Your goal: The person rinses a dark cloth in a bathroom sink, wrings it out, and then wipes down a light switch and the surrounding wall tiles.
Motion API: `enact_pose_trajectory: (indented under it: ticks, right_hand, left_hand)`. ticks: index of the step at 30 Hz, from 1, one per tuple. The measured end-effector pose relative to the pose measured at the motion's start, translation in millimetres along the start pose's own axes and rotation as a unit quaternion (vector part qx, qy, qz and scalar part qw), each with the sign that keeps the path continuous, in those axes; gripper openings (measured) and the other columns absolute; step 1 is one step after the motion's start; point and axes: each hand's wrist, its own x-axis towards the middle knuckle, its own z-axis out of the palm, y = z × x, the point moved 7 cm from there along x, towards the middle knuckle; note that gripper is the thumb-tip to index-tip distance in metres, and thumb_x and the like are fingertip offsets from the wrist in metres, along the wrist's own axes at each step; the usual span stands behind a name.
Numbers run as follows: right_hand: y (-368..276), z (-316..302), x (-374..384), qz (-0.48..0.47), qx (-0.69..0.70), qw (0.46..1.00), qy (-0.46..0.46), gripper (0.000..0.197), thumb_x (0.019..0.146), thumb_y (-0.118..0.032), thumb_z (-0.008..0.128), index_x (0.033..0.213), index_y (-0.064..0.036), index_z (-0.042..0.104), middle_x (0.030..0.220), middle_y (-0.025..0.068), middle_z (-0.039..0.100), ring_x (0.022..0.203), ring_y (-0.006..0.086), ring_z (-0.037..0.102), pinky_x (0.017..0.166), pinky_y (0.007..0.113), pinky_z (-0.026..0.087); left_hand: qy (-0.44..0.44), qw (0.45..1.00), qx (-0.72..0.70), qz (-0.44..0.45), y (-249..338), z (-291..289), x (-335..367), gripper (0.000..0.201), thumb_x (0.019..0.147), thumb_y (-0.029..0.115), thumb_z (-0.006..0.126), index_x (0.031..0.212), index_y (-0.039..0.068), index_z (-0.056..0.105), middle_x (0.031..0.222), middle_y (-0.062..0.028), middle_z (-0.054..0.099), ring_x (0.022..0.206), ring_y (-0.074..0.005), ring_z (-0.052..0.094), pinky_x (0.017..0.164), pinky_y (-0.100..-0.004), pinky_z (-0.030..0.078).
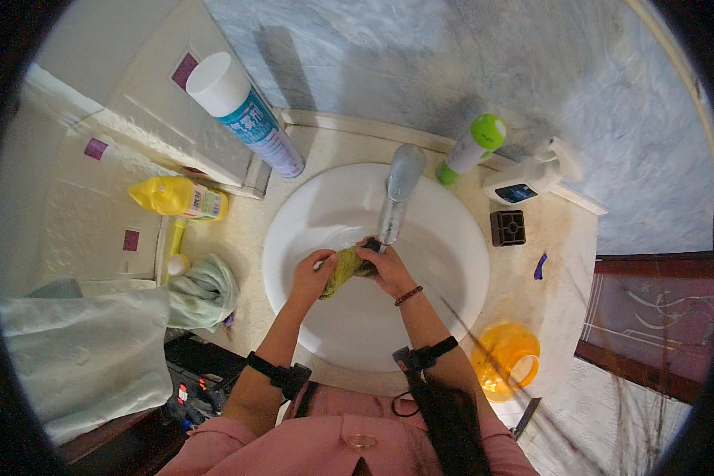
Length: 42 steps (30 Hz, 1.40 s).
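Observation:
Over the white sink basin [325,337], a yellow-green cloth [343,272] with a dark part near its right end is between my hands. My right hand [390,271] grips the dark end just below the spout of the metal faucet [399,186]. Against the cloth's left side, my left hand [311,276] has its fingers bent and pressed together on the edge. Folds and fingers hide part of the cloth. Whether water is running cannot be made out clearly.
A tall spray can [254,123] and a yellow bottle [184,198] stand left of the basin, near a bundled pale-green cloth [205,292]. Rightward are a green-capped can [470,151], a white spray bottle [527,178], a dark square holder [508,228] and an orange tub [504,349].

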Motion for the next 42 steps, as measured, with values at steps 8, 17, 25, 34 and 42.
enact_pose_trajectory:
  ticks: [8,17,25,34,42]
  right_hand:
    - [-43.3,-33.6,-36.0,-0.190,-0.157,0.963,0.110,0.027,0.070,-0.009,0.065,0.091,-0.0047,0.050,0.090,0.0062,0.055,0.081,0.0159,0.054,0.069,0.027,0.046]
    - [-69.8,17.0,-116.1,-0.429,-0.555,0.691,0.173,0.026,0.063,0.001,0.062,0.084,-0.0055,0.048,0.104,0.0127,0.048,0.101,0.0325,0.047,0.077,0.036,0.045]
    - [-54.0,38.0,-120.2,-0.473,-0.586,0.654,0.069,0.026,0.064,0.000,0.063,0.083,-0.0089,0.049,0.098,0.0075,0.050,0.102,0.0299,0.047,0.077,0.036,0.046]
    - [-27.5,-34.9,-25.4,-0.169,0.062,0.961,0.208,0.014,0.084,-0.016,0.050,0.085,-0.0023,0.052,0.074,0.0031,0.055,0.068,0.0134,0.053,0.062,0.027,0.045]
    - [27.7,-25.8,33.5,0.011,0.137,0.986,0.099,0.017,0.084,-0.017,0.050,0.090,-0.0014,0.053,0.077,0.0035,0.055,0.070,0.0148,0.054,0.061,0.026,0.046]
  left_hand:
    - [-0.093,0.993,-0.038,-0.065,-5.7,37.6,7.8,0.043,0.086,0.039,0.043,0.111,0.005,0.050,0.106,-0.0108,0.053,0.084,-0.0213,0.057,0.077,-0.0314,0.045]
    - [-0.259,0.685,-0.608,-0.306,5.6,134.5,22.9,0.041,0.087,0.035,0.041,0.109,0.001,0.048,0.097,-0.0142,0.055,0.086,-0.0252,0.057,0.070,-0.0378,0.051]
    - [-0.269,0.681,-0.607,-0.308,-2.0,140.3,27.2,0.025,0.082,0.019,0.043,0.099,0.003,0.052,0.082,-0.0114,0.058,0.073,-0.0219,0.058,0.068,-0.0344,0.050]
    - [-0.061,0.858,-0.497,-0.114,30.2,71.4,8.3,0.024,0.068,0.006,0.049,0.091,0.001,0.054,0.088,-0.0108,0.057,0.078,-0.0220,0.056,0.077,-0.0316,0.046]
    - [0.044,0.986,-0.038,0.155,56.2,45.2,1.5,0.008,0.067,0.009,0.053,0.074,0.004,0.056,0.078,-0.0096,0.057,0.071,-0.0249,0.056,0.069,-0.0325,0.045]
